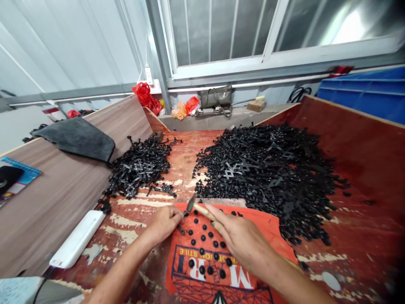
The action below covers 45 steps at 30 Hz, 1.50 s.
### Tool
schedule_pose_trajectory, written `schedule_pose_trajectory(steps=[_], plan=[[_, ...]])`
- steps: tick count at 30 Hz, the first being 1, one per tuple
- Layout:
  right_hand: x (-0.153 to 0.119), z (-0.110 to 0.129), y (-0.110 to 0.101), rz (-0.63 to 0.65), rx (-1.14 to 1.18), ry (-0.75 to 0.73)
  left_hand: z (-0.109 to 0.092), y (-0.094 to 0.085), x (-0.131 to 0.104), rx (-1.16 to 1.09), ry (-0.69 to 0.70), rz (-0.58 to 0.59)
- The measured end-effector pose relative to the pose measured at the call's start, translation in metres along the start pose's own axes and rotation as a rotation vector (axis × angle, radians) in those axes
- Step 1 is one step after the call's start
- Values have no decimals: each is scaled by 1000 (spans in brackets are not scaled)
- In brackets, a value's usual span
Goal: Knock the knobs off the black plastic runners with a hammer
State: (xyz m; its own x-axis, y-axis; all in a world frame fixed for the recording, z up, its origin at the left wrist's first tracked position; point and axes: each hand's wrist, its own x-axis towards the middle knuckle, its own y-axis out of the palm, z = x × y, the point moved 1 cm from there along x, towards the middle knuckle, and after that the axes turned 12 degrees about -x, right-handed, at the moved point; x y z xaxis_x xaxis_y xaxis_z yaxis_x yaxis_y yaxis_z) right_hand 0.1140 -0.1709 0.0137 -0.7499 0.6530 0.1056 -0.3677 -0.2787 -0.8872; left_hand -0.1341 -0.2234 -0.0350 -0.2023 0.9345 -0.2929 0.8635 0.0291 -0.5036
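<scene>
My right hand [236, 232] is closed around the wooden handle of a small hammer [202, 210], its metal head at the upper left edge of an orange printed cloth [265, 228]. Beside the hammer head, my left hand [166, 223] pinches a small black part [181, 228] whose exact shape its fingers partly hide. Several round black caps [216, 256] lie spread over the cloth below and between both hands. Just past the cloth rises a large heap of black plastic pieces [268, 164], with some flat linked strips among them.
A smaller heap of black linked parts [139, 164] sits at the left. Wooden boards [79, 185] wall the worn red table [186, 147]. A white power bank-like box [77, 239] with a cable lies left; a blue crate [363, 93] stands at the right.
</scene>
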Motion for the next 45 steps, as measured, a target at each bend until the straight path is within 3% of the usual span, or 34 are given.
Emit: schedule_pose_trajectory(steps=[3,6,12,17,20,25,29,36,45], plan=[[6,4,10,-72,-68,-8,3,1,0,-34,8,4],[7,4,18,-49,-133,-21,6,3,0,-41,11,0],[9,4,15,-81,-204,4,9,6,0,-61,54,18],[12,5,23,101,-300,7,7,5,-3,-89,62,1],[12,4,21,36,-224,21,9,5,-3,-101,79,7],[6,-1,-3,-65,-51,56,17,6,-1,-145,63,12],[-1,-7,-12,-22,-27,64,14,1,-4,-196,66,8],[-18,-18,-4,66,7,148,9,-1,-27,-240,59,63],[-22,-6,-6,73,-18,116,21,8,-36,-371,-2,85]])
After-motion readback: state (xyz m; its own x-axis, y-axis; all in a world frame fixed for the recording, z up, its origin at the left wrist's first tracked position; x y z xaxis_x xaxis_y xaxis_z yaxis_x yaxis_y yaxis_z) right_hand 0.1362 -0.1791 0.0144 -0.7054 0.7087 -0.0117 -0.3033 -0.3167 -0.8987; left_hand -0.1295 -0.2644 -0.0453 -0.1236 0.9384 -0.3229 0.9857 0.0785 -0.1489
